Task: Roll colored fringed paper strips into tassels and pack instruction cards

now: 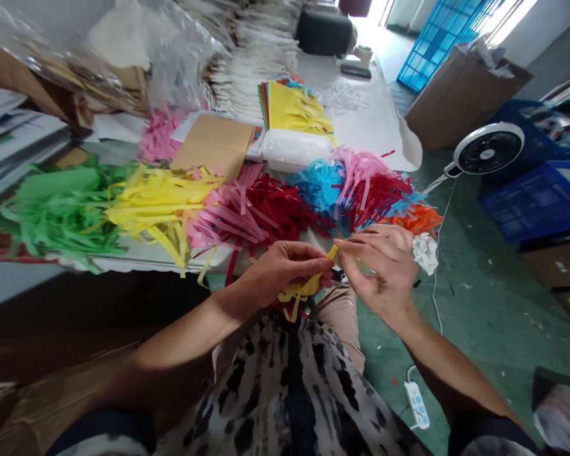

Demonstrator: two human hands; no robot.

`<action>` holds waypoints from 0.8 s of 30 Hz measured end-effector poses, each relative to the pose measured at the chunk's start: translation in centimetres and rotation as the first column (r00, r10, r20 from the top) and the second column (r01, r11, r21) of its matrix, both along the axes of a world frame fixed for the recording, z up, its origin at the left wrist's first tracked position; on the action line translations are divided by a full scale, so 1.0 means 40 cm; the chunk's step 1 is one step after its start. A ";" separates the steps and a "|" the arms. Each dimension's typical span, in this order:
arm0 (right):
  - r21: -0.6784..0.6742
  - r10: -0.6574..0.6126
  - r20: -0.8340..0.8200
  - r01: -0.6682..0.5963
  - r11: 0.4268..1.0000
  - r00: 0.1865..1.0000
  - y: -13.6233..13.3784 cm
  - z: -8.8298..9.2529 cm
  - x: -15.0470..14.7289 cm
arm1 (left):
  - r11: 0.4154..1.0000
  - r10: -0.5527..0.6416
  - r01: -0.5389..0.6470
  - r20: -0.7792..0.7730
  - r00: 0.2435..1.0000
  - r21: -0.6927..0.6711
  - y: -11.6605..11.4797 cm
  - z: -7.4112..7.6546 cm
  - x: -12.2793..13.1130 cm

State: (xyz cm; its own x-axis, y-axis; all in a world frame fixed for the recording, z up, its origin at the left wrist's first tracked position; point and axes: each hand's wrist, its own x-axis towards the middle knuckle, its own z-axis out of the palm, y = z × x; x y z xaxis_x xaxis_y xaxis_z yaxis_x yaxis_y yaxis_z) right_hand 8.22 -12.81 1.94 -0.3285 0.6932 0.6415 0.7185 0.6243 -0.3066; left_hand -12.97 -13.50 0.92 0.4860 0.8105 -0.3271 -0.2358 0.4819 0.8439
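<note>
Over my lap, just off the table's front edge, my left hand pinches a yellow tissue-paper tassel. Its cut strips hang below the fingers, and its narrow upper end sticks up to the right. My right hand has thumb and forefinger closed at that upper end, with the other fingers bent above. Right behind my hands lie a dark red fringe bundle and a blue fringe bundle. Some red strips show under the yellow ones near my lap.
Green fringe, yellow fringe and orange fringe line the table's front. Behind stand a white plastic box and a brown card sheet. A small fan is at the right; a power strip lies on the floor.
</note>
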 end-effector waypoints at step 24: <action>-0.632 0.511 -0.137 -0.472 0.614 0.848 0.105 0.029 -0.147 | 0.575 0.651 -0.659 0.216 0.728 0.485 0.049 0.075 -0.243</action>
